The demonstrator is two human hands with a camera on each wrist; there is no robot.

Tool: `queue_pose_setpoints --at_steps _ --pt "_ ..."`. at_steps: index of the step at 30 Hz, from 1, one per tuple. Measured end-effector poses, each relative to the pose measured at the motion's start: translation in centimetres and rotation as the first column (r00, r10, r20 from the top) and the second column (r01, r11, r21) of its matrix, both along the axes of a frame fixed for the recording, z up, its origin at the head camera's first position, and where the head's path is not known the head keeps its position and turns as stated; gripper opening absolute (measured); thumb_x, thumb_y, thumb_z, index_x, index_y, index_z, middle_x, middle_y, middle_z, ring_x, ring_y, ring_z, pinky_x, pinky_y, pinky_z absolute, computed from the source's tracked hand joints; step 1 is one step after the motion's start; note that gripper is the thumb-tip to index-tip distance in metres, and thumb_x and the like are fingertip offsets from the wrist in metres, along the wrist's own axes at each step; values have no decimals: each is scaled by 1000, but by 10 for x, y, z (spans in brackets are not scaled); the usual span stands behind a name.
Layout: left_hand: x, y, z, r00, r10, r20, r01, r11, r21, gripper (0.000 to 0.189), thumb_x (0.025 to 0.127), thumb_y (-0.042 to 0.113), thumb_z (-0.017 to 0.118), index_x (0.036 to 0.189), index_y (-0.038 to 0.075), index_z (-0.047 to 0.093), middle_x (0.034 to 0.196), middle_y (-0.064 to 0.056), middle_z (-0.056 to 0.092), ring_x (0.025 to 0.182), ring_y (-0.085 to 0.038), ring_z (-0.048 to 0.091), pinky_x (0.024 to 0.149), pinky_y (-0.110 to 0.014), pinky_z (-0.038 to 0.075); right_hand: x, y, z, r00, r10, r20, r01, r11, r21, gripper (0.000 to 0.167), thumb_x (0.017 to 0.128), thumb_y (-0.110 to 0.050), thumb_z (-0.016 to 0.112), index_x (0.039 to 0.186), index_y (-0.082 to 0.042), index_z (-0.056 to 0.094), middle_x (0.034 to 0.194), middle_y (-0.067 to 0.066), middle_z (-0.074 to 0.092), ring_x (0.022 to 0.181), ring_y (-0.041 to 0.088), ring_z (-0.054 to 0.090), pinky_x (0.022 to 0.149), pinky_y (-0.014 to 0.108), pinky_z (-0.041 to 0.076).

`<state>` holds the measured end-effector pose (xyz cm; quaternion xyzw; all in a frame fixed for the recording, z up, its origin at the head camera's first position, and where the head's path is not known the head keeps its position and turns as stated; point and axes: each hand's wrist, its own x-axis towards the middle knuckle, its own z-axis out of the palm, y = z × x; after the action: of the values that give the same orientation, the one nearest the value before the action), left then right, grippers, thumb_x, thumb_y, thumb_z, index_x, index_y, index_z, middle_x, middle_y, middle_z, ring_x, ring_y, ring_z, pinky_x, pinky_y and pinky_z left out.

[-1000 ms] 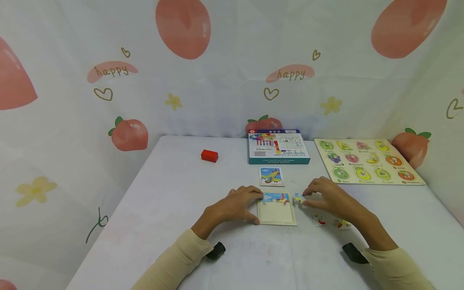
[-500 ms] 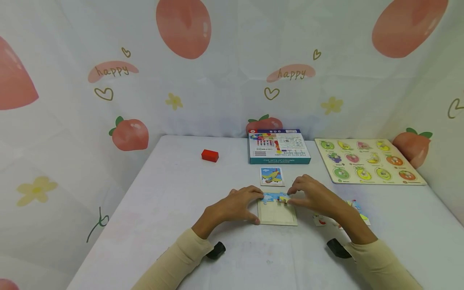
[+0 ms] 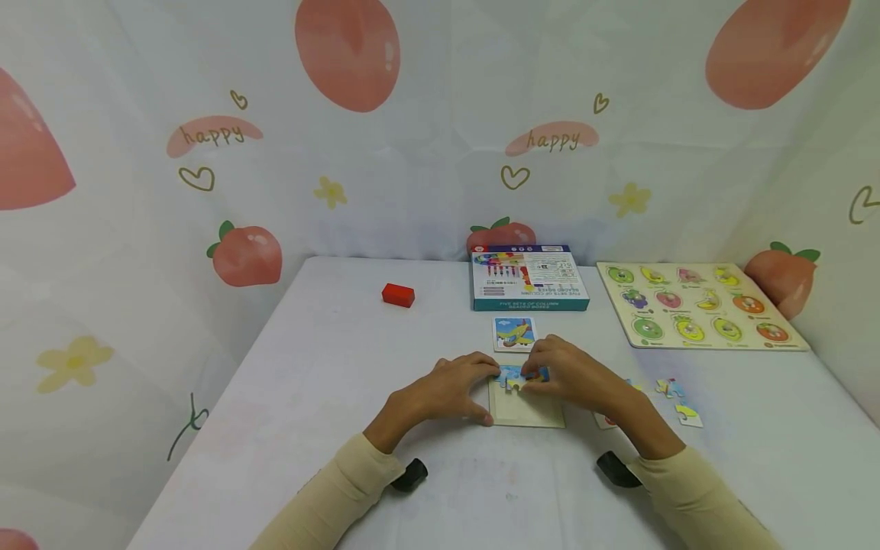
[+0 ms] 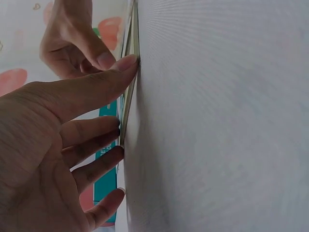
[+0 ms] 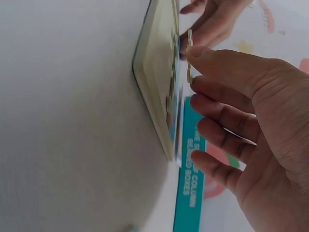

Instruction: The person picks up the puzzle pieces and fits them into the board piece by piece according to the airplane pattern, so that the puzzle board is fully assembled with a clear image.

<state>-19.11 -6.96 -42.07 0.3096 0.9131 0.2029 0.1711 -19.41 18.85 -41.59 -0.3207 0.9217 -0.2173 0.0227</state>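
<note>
My left hand (image 3: pixel 440 389) holds the left side of a shallow wooden jigsaw tray (image 3: pixel 525 412), its thumb at the near corner and its fingers along the edge. Pieces with blue sky fill the tray's far strip; the nearer part shows bare wood. Over that strip, my right hand (image 3: pixel 571 374) pinches a jigsaw piece (image 5: pixel 189 73) between thumb and forefinger. The right wrist view shows this piece edge-on, raised above the tray. Behind the tray lies a square plane picture (image 3: pixel 514 333). Several loose pieces (image 3: pixel 687 416) lie to the right, partly hidden by my right forearm.
A flat cardboard box (image 3: pixel 529 279) lies at the back of the white table (image 3: pixel 385 344). To its right is a fruit board (image 3: pixel 697 305) with several knobbed pieces. A red block (image 3: pixel 398 296) sits at the back left.
My right hand has carried the jigsaw piece leftward from beside the tray to above it. The loose pieces at right have come into view. My left hand stays on the tray.
</note>
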Motion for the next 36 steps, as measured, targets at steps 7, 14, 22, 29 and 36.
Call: queue_pose_setpoints --at_steps 7,14,22,29,36 --pt "1 0 2 1000 -3 -4 3 1000 4 77 87 39 89 154 17 57 159 4 51 152 -15 41 112 -45 39 0 -12 -3 999 39 18 -39 999 -3 14 93 -26 83 103 -16 83 99 -9 69 99 13 57 91 39 55" --pt "1 -1 2 1000 -6 -5 6 1000 4 77 87 39 89 153 18 57 159 4 51 152 -15 41 111 -45 40 0 -17 -4 998 55 5 -55 998 21 16 92 -26 85 103 -15 83 98 -9 69 100 13 58 95 40 55" --pt "-1 -1 0 1000 -6 -6 6 1000 4 76 88 40 88 154 18 57 159 4 51 152 -15 41 111 -45 40 1 -17 -6 999 44 18 -44 999 31 19 91 -28 85 104 -15 83 102 -8 70 104 15 60 97 44 55" --pt "0 -1 0 1000 -2 -4 2 1000 10 77 87 40 89 153 18 58 158 4 52 151 -15 42 110 -44 40 0 -18 -6 998 37 57 -39 999 33 19 92 -29 85 107 -17 84 102 -10 70 104 15 59 98 44 55" --pt "0 -1 0 1000 5 0 -5 1000 8 77 87 40 89 154 18 57 158 4 51 151 -16 43 111 -45 40 1 -20 -6 998 40 47 -42 999 30 19 92 -26 85 107 -15 84 102 -9 71 107 18 61 101 46 54"
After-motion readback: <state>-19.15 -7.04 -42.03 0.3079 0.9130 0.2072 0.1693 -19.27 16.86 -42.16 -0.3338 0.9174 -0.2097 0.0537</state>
